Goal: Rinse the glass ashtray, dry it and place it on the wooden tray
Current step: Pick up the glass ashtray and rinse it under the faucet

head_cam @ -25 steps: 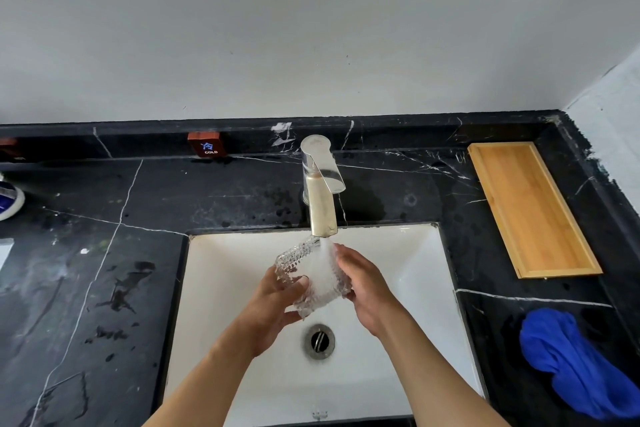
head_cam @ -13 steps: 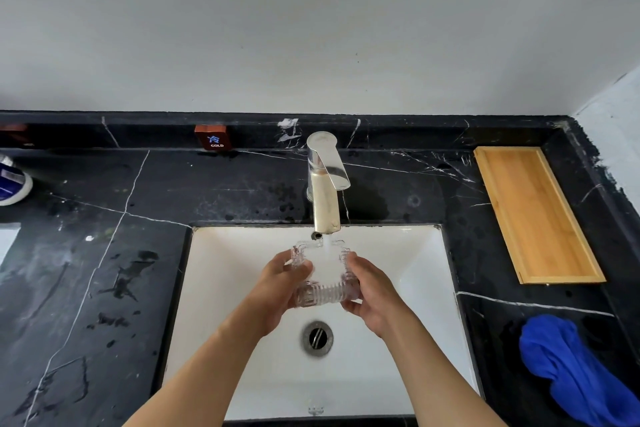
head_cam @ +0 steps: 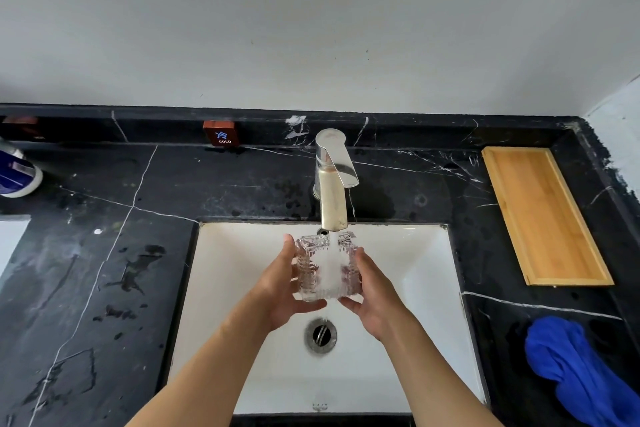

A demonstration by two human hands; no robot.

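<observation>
Rinsing comes first: both hands, left hand (head_cam: 282, 288) and right hand (head_cam: 374, 298), grasp the ribbed clear glass ashtray (head_cam: 327, 267) under the running chrome tap (head_cam: 332, 184); next, I reckon, the crumpled blue cloth (head_cam: 581, 374) for drying.

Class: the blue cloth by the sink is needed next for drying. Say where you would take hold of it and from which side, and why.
Pinch the raised bunched fold at the upper left of the cloth, coming from the sink side with the right hand. It lies crumpled on the counter right of the basin, so that hump is probably nearest and gives something to pinch.
</observation>
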